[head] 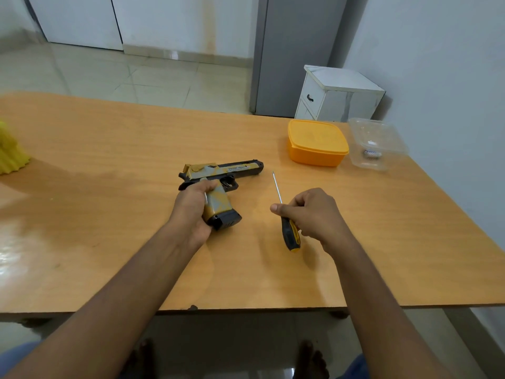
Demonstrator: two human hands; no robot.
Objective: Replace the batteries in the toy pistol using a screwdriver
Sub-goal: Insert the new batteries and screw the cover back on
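A gold, grey and black toy pistol point(221, 176) lies on its side on the wooden table point(109, 149), barrel pointing right. My left hand point(191, 209) is wrapped around its grip, whose black base points toward me. To the right lies a screwdriver point(287, 220) with a black and yellow handle and a thin metal shaft pointing away from me. My right hand point(314, 214) closes on the handle, thumb and fingers curled over it, with the handle's end still against the table.
An orange lidded box point(317, 142) stands at the back right, with a clear plastic container point(378, 143) holding small items beside it. A yellow object point(11, 149) sits at the far left edge. A white cabinet point(338, 94) stands behind the table.
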